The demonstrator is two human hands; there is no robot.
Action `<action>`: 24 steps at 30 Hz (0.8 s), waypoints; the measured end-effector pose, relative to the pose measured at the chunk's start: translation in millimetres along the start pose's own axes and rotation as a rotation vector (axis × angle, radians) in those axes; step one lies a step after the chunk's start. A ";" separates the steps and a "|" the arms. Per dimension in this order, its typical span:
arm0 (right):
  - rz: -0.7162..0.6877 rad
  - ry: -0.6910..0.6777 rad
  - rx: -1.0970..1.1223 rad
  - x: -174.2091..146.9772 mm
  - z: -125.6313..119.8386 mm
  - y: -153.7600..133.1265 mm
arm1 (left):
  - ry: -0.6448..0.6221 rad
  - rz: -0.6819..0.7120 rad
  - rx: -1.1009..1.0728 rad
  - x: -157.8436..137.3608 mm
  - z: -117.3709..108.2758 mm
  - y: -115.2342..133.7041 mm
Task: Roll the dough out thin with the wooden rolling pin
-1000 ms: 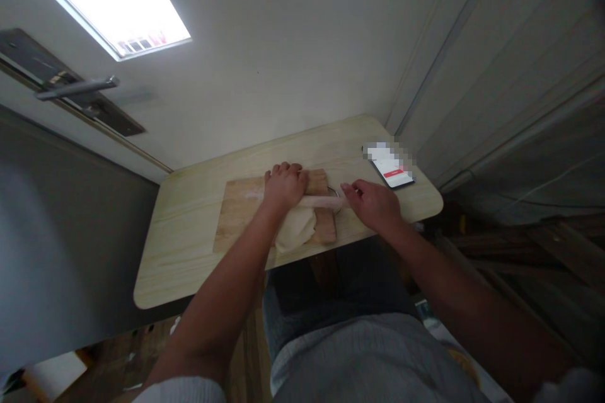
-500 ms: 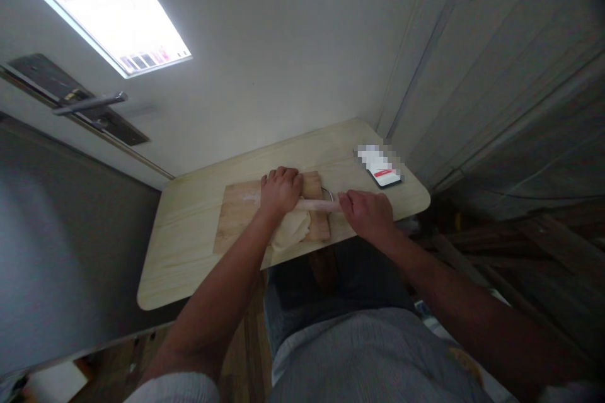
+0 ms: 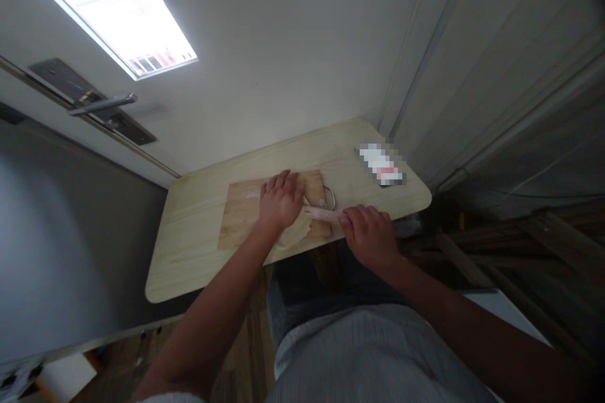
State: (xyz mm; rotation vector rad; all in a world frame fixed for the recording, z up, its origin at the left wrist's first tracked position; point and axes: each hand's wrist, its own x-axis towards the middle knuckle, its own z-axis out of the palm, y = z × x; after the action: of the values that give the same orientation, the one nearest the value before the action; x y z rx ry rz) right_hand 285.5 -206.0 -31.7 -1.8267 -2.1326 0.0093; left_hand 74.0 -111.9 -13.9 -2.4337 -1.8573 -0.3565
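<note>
A pale sheet of dough (image 3: pixel 295 234) lies on a wooden cutting board (image 3: pixel 240 214), hanging toward the board's near edge. My left hand (image 3: pixel 282 200) rests palm down over the far part of the dough, fingers stretched out. My right hand (image 3: pixel 371 236) is wrapped around the right end of a thin, floury rolling pin (image 3: pixel 322 213). The pin slants across the board's right side, its other end reaching the dough beside my left hand. Whether that end continues beneath the left palm is hidden.
The board lies on a narrow light-wood table (image 3: pixel 184 233) against a white door with a metal handle (image 3: pixel 106 104). A metal ring handle (image 3: pixel 333 197) sticks out from the board's right end. A phone (image 3: pixel 382 165), partly blurred, lies at the table's back right.
The pin has tilted, its right end coming nearer to me with my right hand. My left hand's fingers are more spread, and the dough edge beside it is lifted. The view has shifted slightly.
</note>
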 end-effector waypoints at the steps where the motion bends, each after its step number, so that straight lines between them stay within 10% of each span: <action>1: -0.005 0.006 0.010 -3.1 -0.3 -1.2 | 0.012 0.011 -0.005 -2.0 0.2 -0.8; 24: -0.006 0.255 0.173 6.9 11.6 -3.3 | 0.048 -0.055 -0.088 -45.3 1.8 -3.1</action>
State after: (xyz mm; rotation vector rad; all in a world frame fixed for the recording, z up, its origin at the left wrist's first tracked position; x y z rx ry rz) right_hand 278.6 -197.5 -40.3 -1.6281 -1.8990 -0.0367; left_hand 60.2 -153.5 -25.9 -2.4090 -1.9321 -0.5068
